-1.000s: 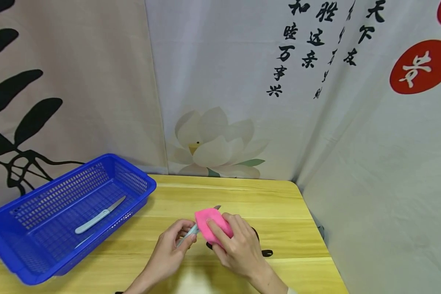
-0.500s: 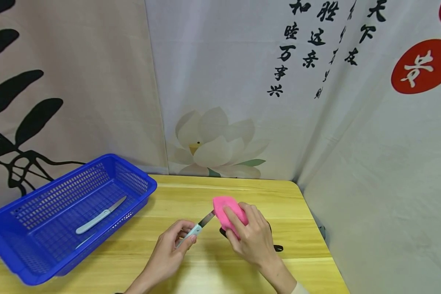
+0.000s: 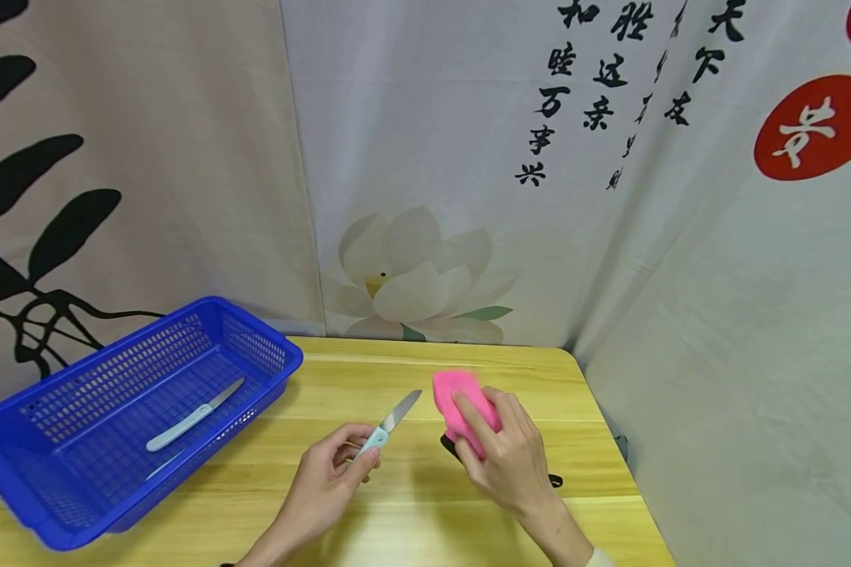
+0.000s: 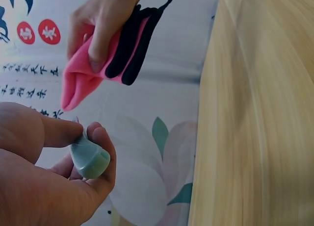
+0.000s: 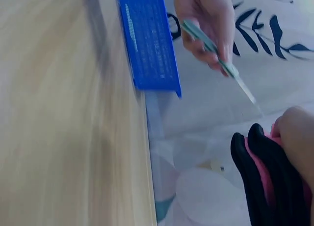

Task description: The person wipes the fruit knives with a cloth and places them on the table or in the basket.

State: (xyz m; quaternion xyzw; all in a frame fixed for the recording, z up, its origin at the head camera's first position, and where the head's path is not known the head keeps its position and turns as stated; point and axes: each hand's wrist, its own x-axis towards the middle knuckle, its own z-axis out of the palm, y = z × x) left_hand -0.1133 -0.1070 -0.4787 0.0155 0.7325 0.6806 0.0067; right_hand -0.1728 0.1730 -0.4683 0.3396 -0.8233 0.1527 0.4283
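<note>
My left hand (image 3: 326,480) grips a small knife (image 3: 397,413) by its pale blue-green handle, above the table. The bare blade points up and to the right, toward a folded pink cloth (image 3: 461,402) with black edging. Fingers and thumb of my right hand (image 3: 507,453) pinch that cloth, a short gap away from the blade tip. In the left wrist view the butt of the knife handle (image 4: 91,160) faces the camera, and the cloth's black edging (image 4: 132,49) hangs above it. The right wrist view shows the knife (image 5: 216,52) beyond the cloth.
A blue perforated basket (image 3: 276,346) stands on the left of the wooden table (image 3: 369,362). Inside it lies another knife (image 3: 195,416) with a pale handle, and part of a further pale item near the front wall. Printed curtains (image 3: 425,142) rise behind the table and to its right.
The right hand has drawn the pink cloth off the blade, rightward and slightly up, so the whole blade now shows. My left hand with the knife has stayed nearly still.
</note>
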